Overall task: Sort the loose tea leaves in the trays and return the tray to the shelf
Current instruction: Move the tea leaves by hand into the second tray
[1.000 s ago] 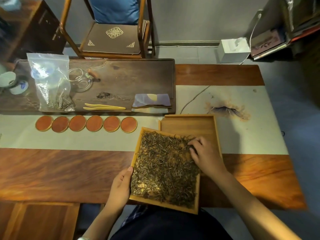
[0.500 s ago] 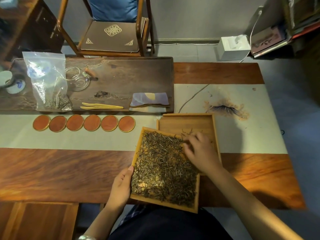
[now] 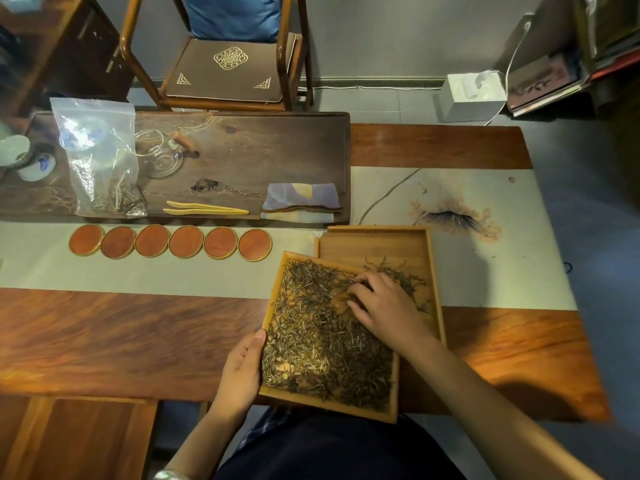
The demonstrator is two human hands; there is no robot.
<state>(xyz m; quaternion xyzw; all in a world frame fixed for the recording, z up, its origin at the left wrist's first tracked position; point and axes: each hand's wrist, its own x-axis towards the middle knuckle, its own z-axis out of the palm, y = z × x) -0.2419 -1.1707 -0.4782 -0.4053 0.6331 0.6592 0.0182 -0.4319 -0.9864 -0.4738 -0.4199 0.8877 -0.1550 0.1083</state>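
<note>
The left hand [image 3: 242, 365] holds the left edge of the near tray [image 3: 273, 398], which is full of tea leaves [image 3: 322, 344] and lies over the near edge of the surface [image 3: 121, 334]. The right hand [image 3: 388, 306], grip loosely open, rests on the leaves. Behind, the second tray [image 3: 374, 244] holds few leaves. Farther left lie six coasters [image 3: 169, 241].

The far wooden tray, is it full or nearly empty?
Nearly empty: the far wooden tray shows mostly bare wood, with only a small scatter of tea leaves beside the right hand.
</note>
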